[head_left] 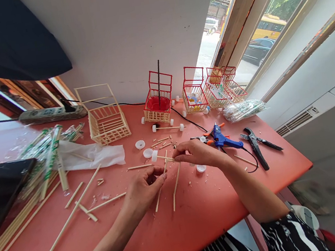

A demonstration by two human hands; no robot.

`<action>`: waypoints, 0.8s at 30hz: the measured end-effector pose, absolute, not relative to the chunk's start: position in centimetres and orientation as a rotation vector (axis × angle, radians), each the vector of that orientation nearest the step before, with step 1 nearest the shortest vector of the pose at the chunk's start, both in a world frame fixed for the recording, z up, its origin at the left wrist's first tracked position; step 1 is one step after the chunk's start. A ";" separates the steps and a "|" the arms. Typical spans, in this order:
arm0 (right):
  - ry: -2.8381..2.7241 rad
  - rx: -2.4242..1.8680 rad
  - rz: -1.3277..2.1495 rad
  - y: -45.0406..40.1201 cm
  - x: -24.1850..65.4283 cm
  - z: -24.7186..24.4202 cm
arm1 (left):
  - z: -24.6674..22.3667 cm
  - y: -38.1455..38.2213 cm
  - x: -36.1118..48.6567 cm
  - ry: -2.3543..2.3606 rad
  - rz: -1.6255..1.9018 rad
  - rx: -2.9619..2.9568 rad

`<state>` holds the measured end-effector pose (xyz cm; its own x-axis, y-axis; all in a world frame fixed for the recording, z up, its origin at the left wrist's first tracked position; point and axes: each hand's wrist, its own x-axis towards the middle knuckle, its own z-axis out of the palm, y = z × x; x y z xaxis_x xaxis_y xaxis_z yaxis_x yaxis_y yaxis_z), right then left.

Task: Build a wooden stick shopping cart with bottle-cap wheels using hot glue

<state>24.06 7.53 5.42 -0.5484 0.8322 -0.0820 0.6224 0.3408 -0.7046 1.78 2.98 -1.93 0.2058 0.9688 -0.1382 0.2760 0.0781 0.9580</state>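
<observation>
My right hand point(197, 153) pinches a short wooden stick point(164, 158) with a white bottle cap point(154, 156) on its left end. Left of it, my left hand point(147, 186) is closed, thumb and fingertips on a thin wooden stick point(159, 200) that slants over the tabletop. Another stick point(176, 187), bent partway along, lies just right of that one. Loose white caps point(148, 153) rest beyond my hands, and one more cap point(201, 168) sits below my right wrist. Farther back is a finished-looking axle point(168, 128), a stick with a white cap at each end.
Small stick carts point(157, 102) with red-edged frames stand along the wall, beside a plain stick basket point(109, 123). A blue glue gun point(224, 138) and pliers point(257, 147) lie at right. Bundled chopsticks point(47, 160), a phone point(3, 196) and a power strip point(52, 114) occupy the left.
</observation>
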 end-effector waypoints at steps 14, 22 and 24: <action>-2.373 -1.180 1.033 7.5 23.8 6.2 | -0.2 2.1 2.8 1.203 0.934 1.011; -2.371 -1.195 1.014 7.5 23.6 6.3 | -0.3 2.0 3.2 1.115 0.952 0.846; -2.380 -1.189 1.019 7.5 23.6 6.3 | -0.3 2.0 3.2 1.109 0.954 0.842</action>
<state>23.58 7.49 6.28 -0.6165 0.7857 -0.0514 0.5794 0.4085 -0.7053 3.17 2.00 -0.29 0.1610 0.9272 -0.3381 -0.1951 0.3657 0.9100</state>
